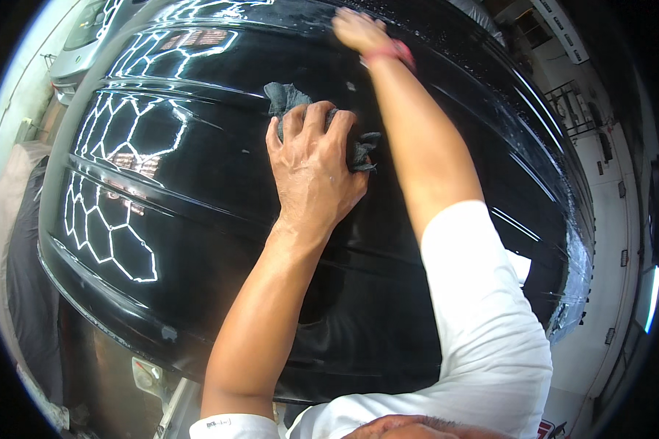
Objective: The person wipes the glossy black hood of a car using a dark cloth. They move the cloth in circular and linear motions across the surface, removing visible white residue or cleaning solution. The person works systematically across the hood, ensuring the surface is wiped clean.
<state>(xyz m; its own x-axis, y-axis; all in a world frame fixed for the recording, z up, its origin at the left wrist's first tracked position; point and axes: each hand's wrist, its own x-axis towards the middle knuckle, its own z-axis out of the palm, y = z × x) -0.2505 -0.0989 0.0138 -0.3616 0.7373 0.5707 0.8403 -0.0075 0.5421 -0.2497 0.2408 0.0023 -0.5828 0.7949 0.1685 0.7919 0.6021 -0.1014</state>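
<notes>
A glossy black vehicle roof (373, 293) with raised ridges spreads beneath both of my arms. My left hand (313, 164) is closed over a crumpled dark grey cloth (287, 96) and presses it against the roof near the middle. Parts of the cloth stick out above the knuckles and by the thumb. Farther off and to the right, my right hand (357, 31) lies palm down on the black surface, its fingers stretched out and slightly blurred. A red band (392, 54) circles that wrist. Whitish smears and droplets show on the roof around the right hand.
Whitish film (575, 271) lines the roof's right edge. At the upper left stands a silver car (88, 44). A dark cover (36, 234) hangs at the left, and a pale side mirror (148, 377) juts out at the lower left. Hexagonal lights reflect in the roof's left part.
</notes>
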